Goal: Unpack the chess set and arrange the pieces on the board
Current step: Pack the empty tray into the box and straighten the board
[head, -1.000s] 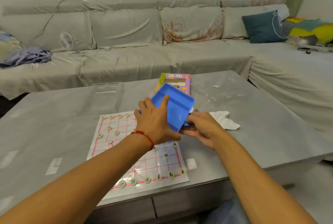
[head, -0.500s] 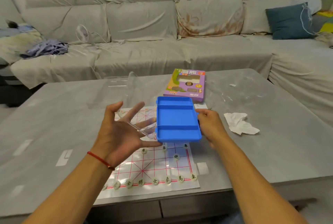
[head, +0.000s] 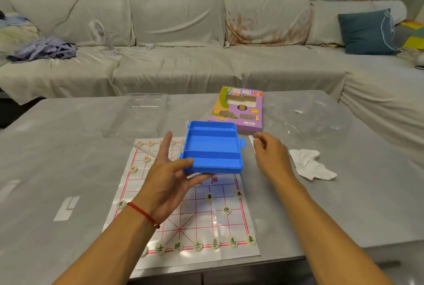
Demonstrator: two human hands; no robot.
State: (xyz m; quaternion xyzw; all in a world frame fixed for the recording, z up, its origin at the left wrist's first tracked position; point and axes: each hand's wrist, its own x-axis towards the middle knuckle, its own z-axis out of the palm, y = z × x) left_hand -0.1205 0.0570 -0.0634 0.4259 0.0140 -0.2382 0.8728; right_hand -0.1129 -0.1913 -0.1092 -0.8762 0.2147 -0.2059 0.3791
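An empty blue plastic tray (head: 213, 147) with three compartments hovers level over the far half of the paper chess board (head: 206, 220). My left hand (head: 167, 181), palm up, grips the tray's near left corner, thumb on the edge and fingers underneath. My right hand (head: 270, 156) floats just right of the tray, apart from it, fingers loosely bent and holding nothing. Black-lettered pieces (head: 215, 243) line the board's near edge, with a few more (head: 226, 210) further in. Red-lettered pieces (head: 146, 159) sit at the far left.
A clear plastic lid (head: 137, 117) lies beyond the board's far left corner. The purple game box (head: 238, 110) is behind the tray. A crumpled white tissue (head: 309, 165) and clear wrapping (head: 316, 117) lie to the right. A grey sofa surrounds the table.
My right hand has let go of the tray's right side and drawn away. My left hand has taken the tray at its near left corner.
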